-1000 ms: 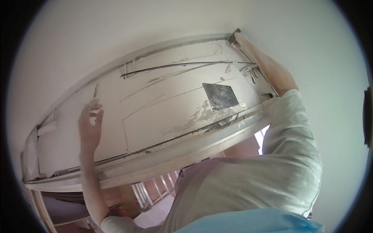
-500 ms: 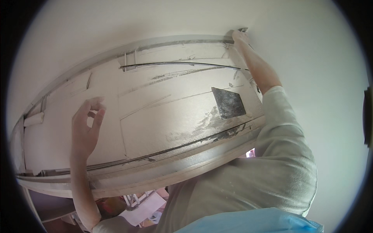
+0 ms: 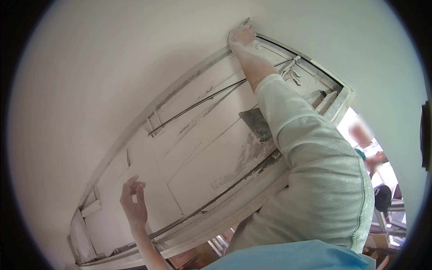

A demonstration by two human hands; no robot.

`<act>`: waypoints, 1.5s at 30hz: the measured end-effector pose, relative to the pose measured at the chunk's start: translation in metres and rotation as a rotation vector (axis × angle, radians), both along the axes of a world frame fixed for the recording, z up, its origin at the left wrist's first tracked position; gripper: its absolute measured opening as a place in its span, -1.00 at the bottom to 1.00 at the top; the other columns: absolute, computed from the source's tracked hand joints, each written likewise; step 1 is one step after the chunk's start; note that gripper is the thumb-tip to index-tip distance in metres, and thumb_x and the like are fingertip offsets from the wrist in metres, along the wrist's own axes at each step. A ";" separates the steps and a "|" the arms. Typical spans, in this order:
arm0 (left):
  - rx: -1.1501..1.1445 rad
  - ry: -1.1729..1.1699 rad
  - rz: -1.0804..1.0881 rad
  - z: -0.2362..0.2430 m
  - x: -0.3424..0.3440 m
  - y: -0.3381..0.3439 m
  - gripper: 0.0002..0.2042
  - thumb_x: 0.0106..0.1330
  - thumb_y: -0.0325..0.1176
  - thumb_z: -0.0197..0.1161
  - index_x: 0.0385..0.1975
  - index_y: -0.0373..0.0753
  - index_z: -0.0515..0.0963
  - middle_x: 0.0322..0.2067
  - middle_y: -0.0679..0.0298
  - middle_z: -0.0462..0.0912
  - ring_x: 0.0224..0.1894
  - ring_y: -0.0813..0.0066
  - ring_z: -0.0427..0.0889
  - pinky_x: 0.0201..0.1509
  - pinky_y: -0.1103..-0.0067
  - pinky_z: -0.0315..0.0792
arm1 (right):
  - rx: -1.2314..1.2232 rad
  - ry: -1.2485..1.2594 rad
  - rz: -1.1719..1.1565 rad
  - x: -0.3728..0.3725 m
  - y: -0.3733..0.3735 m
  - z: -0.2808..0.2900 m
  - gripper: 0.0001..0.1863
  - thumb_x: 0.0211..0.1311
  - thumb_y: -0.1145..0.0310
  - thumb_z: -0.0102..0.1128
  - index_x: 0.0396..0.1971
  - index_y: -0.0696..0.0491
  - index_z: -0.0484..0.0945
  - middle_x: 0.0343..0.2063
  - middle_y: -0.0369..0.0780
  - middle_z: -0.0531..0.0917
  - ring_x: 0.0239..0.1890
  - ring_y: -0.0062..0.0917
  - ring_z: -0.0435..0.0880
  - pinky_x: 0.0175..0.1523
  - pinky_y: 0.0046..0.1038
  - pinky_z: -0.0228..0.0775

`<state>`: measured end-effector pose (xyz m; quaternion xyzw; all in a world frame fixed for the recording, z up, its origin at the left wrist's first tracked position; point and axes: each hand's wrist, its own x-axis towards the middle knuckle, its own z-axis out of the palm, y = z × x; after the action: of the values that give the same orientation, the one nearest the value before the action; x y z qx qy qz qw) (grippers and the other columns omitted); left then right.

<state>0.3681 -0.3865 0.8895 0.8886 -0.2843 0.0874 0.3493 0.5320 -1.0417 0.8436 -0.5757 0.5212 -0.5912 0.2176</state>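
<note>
My right hand (image 3: 242, 36) reaches up to the pale wall, just past the far edge of a long white recessed panel (image 3: 180, 153). It is closed on a flat grey scraper-like piece (image 3: 247, 22), whose edge shows above the fingers; its exact kind is unclear. Lower left, my left hand (image 3: 134, 202) hovers over the panel, its fingers loosely curled and apart from the thumb, with nothing visible in it. A dark square patch (image 3: 256, 126) lies on the panel, partly covered by my right sleeve.
A raised frame (image 3: 225, 211) borders the panel's near side. A thin dark rod (image 3: 198, 105) runs along it, and loose wires (image 3: 292, 74) show near the right end. Below right, another person's arm (image 3: 375, 161) appears by metal bars and clutter.
My view has turned, so the panel now slants and its right end shows. My right hand, still gripping the flat piece, sits further left in view. The left hand keeps its loose curl.
</note>
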 end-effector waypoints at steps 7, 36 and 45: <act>-0.014 0.072 0.001 -0.002 -0.004 -0.001 -0.65 0.57 -0.16 0.16 0.10 -0.32 0.56 -0.31 0.24 0.70 -0.21 0.50 0.62 -0.06 0.51 0.48 | 0.203 -0.088 0.093 0.005 0.002 -0.009 -0.38 0.20 0.35 0.20 0.28 0.18 0.36 0.22 -0.07 0.46 0.30 -0.20 0.43 0.37 -0.17 0.25; 0.133 0.082 -0.101 -0.006 -0.011 0.000 -0.79 0.49 -0.38 0.20 0.00 -0.32 0.62 -0.37 0.21 0.73 -0.29 0.41 0.66 -0.07 0.48 0.49 | 0.329 0.145 0.435 -0.055 0.002 0.015 -0.36 0.25 0.27 0.17 0.32 0.19 0.36 0.28 -0.03 0.45 0.36 -0.17 0.40 0.43 -0.11 0.23; 0.110 0.070 -0.153 -0.011 -0.016 -0.017 -0.81 0.40 -0.43 0.26 -0.05 -0.30 0.63 -0.43 0.22 0.68 -0.33 0.44 0.62 -0.07 0.49 0.46 | -1.394 1.673 0.364 -0.227 -0.011 0.051 -0.38 0.34 0.24 0.08 0.38 0.11 0.34 0.37 -0.19 0.41 0.47 -0.28 0.28 0.58 0.01 -0.04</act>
<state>0.3524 -0.4038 0.8783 0.8845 -0.3434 0.0134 0.3155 0.3049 -1.0528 0.8948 -0.8586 -0.0360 -0.1383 -0.4923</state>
